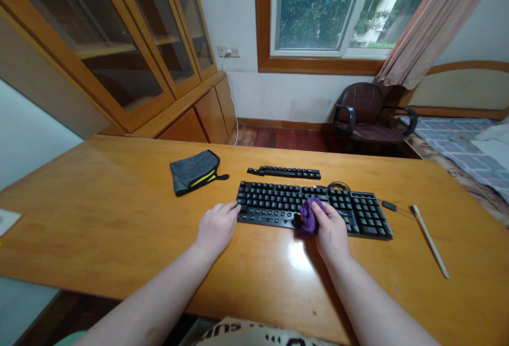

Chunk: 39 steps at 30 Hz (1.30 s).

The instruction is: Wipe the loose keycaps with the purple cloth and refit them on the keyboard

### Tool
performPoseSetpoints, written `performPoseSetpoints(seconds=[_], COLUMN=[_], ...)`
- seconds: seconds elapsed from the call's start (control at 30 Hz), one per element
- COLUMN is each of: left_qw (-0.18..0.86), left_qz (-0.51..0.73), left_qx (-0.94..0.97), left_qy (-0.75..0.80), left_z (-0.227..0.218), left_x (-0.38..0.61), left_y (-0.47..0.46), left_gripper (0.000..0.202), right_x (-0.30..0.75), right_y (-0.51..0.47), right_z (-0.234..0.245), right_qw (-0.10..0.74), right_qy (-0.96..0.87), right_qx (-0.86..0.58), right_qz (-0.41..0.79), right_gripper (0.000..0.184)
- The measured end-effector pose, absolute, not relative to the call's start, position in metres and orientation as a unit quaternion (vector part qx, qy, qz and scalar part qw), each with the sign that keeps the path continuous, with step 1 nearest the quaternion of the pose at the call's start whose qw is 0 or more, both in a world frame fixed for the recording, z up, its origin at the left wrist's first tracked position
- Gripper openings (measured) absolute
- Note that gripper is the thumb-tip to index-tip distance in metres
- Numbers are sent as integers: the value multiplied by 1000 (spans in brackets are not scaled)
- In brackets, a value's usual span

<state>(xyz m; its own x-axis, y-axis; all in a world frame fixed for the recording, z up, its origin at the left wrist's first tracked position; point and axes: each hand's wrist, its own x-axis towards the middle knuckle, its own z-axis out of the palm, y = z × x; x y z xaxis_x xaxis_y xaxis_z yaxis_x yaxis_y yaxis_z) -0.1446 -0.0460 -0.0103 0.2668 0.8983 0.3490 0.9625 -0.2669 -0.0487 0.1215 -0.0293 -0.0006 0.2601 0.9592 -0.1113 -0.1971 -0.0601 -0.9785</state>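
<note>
A black keyboard (pixel 278 197) lies on the wooden desk, with several keycaps off its bottom rows, where small bare switches show. At its left edge my left hand (pixel 217 224) is closed, fingertips gripping the side. My right hand (pixel 333 227) pinches a bunched purple cloth (pixel 309 219) against the lower middle of the keyboard. A small black patch beside the cloth is too unclear to name. Behind the keyboard, the loose black keycaps (pixel 292 173) lie in rows.
A folded grey cloth (pixel 194 172) with yellow lining lies at the left. To the right are a small dark USB plug (pixel 389 206) and a pale slim stick (pixel 430 242), possibly a brush. The keyboard's coiled cable (pixel 339 185) sits behind it. Beyond the desk (pixel 99 213) stands a chair (pixel 363 110).
</note>
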Motion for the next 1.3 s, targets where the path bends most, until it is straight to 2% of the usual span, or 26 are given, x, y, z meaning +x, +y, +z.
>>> performPoseSetpoints(seconds=[0.17, 0.4, 0.63, 0.87, 0.97, 1.3], left_qw=[152, 122, 3, -93, -164, -236], left_qz=[-127, -150, -162, -193, -177, -132], left_qx=[-804, -814, -783, -735, -714, -720], left_qy=[-561, -548, -600, -643, -657, -639], left_z=[0, -6, 7, 32, 29, 6], left_x=[-135, -132, -146, -158, -150, -116], left_y=[-47, -48, -32, 51, 92, 154], left_gripper=[26, 27, 30, 30, 28, 18], right_x=[121, 120, 120, 119, 118, 118], right_y=[-30, -29, -30, -31, -31, -29], right_z=[0, -1, 0, 4, 7, -4], right_qw=[588, 584, 579, 575, 574, 580], right_qy=[-341, -354, -365, -367, -363, -352], right_qx=[-522, -528, -530, -530, -532, -528], right_qz=[516, 505, 501, 503, 506, 510], right_gripper=[27, 28, 30, 30, 29, 29])
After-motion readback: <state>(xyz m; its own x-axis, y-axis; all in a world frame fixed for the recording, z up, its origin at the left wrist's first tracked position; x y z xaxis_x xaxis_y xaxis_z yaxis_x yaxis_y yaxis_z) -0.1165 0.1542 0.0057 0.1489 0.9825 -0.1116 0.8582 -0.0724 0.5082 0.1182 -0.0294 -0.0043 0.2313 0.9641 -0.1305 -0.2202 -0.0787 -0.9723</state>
